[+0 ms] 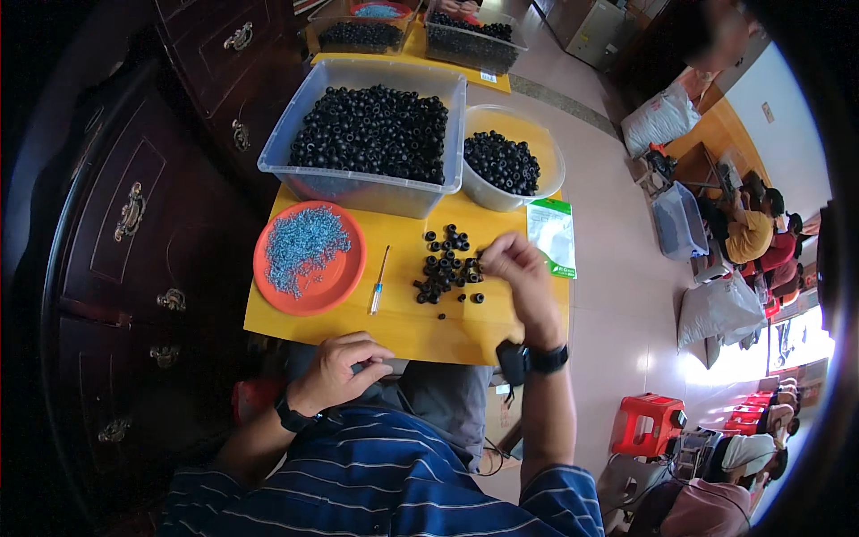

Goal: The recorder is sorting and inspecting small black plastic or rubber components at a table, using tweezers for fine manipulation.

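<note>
My right hand (521, 273) is over the right side of the yellow table, thumb and fingers pinched together beside a loose pile of small black ring-shaped parts (445, 266). Whatever is in that pinch is too small or hidden to tell. My left hand (347, 365) rests at the table's near edge with its fingers curled in; its grip is hidden too. A screwdriver (378, 291) with a clear-and-blue handle lies between the pile and an orange-red plate (349, 288). On the plate are many small bluish metal pieces (309, 242), perhaps screws.
Behind the pile stand a large clear bin (358, 179) and a round tub (501, 199), both holding black parts. A green-and-white packet (552, 237) lies at the table's right edge. Dark drawers (116, 268) flank the left. A red stool (646, 425) and seated people are to the right.
</note>
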The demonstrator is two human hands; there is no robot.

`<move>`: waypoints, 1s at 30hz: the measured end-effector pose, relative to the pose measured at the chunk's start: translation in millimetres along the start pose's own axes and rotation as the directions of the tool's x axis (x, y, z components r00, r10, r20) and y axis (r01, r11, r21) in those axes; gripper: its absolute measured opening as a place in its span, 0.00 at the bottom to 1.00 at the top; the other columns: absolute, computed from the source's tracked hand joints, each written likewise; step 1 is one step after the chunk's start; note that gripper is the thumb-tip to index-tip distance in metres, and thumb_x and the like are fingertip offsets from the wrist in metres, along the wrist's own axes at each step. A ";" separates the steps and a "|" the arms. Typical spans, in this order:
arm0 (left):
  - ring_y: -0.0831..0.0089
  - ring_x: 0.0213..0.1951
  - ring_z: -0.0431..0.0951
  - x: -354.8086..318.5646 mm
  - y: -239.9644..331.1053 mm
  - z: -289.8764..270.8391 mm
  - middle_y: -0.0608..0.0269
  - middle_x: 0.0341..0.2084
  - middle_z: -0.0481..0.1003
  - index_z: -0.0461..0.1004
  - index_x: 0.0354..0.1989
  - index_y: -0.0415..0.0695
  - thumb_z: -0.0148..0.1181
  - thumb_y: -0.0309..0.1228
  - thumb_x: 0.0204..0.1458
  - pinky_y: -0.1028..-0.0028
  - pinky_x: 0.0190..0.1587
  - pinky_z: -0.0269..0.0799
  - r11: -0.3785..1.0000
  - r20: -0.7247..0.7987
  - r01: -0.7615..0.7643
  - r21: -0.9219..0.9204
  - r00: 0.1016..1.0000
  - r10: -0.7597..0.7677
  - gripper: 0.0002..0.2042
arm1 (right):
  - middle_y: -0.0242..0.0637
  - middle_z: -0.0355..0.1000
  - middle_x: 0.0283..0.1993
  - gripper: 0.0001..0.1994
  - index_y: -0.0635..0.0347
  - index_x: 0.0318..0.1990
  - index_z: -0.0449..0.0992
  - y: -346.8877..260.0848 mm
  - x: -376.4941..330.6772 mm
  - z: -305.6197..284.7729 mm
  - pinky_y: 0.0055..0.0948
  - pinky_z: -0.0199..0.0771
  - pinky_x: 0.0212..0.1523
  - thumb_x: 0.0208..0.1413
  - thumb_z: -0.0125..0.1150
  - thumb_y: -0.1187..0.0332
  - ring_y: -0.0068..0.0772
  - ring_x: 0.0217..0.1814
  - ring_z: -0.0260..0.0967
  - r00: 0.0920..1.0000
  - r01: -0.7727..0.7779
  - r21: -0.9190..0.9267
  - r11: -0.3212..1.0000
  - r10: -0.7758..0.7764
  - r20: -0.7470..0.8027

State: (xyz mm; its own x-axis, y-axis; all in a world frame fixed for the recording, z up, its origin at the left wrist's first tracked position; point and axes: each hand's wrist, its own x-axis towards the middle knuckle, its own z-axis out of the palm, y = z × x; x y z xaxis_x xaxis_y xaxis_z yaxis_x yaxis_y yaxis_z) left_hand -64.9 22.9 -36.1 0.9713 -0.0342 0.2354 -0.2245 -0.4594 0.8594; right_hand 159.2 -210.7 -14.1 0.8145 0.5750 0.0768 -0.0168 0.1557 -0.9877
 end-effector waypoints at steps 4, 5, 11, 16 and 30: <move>0.62 0.29 0.80 -4.0 -2.1 -1.6 0.58 0.27 0.79 0.81 0.36 0.39 0.70 0.24 0.50 0.68 0.33 0.74 1.000 -0.021 -0.022 0.003 1.000 0.022 0.06 | 0.33 0.77 0.46 0.11 0.63 0.50 0.76 -36.2 63.9 -33.9 0.23 0.73 0.45 0.63 0.65 0.71 0.22 0.42 0.73 0.933 0.128 -0.159 0.979 -0.173 -0.316; 0.62 0.30 0.81 -4.8 -2.3 -3.2 0.58 0.27 0.79 0.81 0.36 0.39 0.69 0.23 0.50 0.68 0.33 0.74 1.000 -0.032 -0.029 0.005 0.999 0.029 0.06 | 0.34 0.77 0.49 0.14 0.65 0.53 0.75 -45.0 68.6 -32.4 0.24 0.74 0.48 0.62 0.65 0.70 0.24 0.44 0.74 0.896 0.118 -0.230 0.966 -0.203 -0.394; 0.58 0.31 0.81 -10.8 -15.2 -26.6 0.54 0.28 0.79 0.81 0.34 0.38 0.68 0.23 0.51 0.67 0.34 0.75 0.991 -0.204 0.080 0.104 0.977 -0.058 0.04 | 0.31 0.76 0.42 0.09 0.68 0.47 0.77 0.5 32.7 -33.9 0.23 0.74 0.47 0.64 0.63 0.72 0.21 0.42 0.73 0.954 -0.006 -0.317 0.948 -0.089 -0.287; 0.54 0.32 0.81 0.8 -38.4 -70.0 0.55 0.30 0.79 0.80 0.35 0.41 0.67 0.24 0.52 0.64 0.34 0.75 0.928 -0.272 0.198 0.316 0.956 -0.112 0.04 | 0.25 0.74 0.35 0.04 0.64 0.42 0.78 43.7 -28.8 -16.9 0.18 0.70 0.39 0.64 0.62 0.74 0.16 0.36 0.70 0.956 -0.158 -0.262 0.952 0.082 -0.281; 0.52 0.34 0.80 32.6 -70.4 -74.6 0.58 0.31 0.77 0.79 0.32 0.44 0.64 0.28 0.54 0.55 0.36 0.76 0.767 -0.233 0.199 0.610 0.970 -0.066 0.02 | 0.25 0.77 0.38 0.06 0.63 0.45 0.79 64.4 -82.5 11.9 0.18 0.71 0.43 0.64 0.64 0.73 0.14 0.39 0.71 0.932 -0.123 -0.157 0.980 0.060 -0.359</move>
State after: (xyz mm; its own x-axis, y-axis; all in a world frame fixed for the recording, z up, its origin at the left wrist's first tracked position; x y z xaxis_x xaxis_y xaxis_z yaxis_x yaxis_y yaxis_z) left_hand -23.2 120.4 -55.0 0.9387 0.2042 0.2778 0.0688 -0.9004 0.4296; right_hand 84.0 -238.6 -82.4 0.9657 0.2569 -0.0362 -0.0258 -0.0438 -0.9987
